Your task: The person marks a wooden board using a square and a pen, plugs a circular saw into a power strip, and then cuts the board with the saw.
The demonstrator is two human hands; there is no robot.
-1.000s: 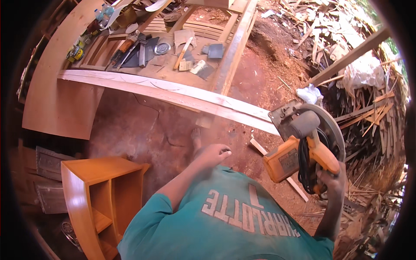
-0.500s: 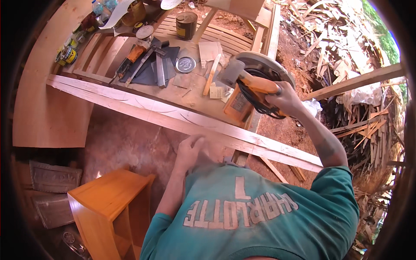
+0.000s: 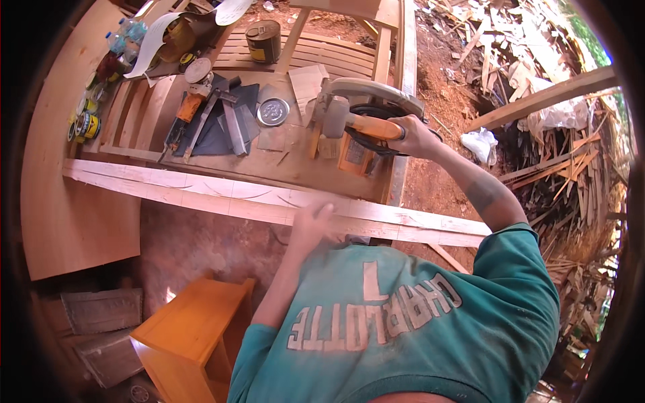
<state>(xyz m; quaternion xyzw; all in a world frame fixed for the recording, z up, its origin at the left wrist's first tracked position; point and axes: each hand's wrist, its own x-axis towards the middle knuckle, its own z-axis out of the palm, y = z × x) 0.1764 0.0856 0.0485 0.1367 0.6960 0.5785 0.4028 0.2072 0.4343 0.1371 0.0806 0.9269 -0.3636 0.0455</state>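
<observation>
My right hand [image 3: 413,138] is wrapped round the orange handle of a circular saw [image 3: 368,126], beyond the long plank. Black cable is bunched under the handle. I cannot tell whether the saw touches the table. A long pale wooden plank [image 3: 168,188] with dark curved marks runs across in front of me. My left hand [image 3: 310,227] is at its near edge, fingertips overlapping the wood. Those fingers are blurred, so I cannot make out their grip.
On the worktable [image 3: 282,161] lie an orange angle grinder [image 3: 191,107], a metal square [image 3: 232,127] and a round lid [image 3: 273,112]. Behind stands a brown tin [image 3: 263,41]. An orange-brown wooden cabinet [image 3: 188,322] stands near left, and scrap wood [image 3: 571,161] heaps at right.
The saw and my right hand have shifted left and slightly down in view. My left hand has moved right, its fingers now overlapping the plank. The whole view has shifted as well.
</observation>
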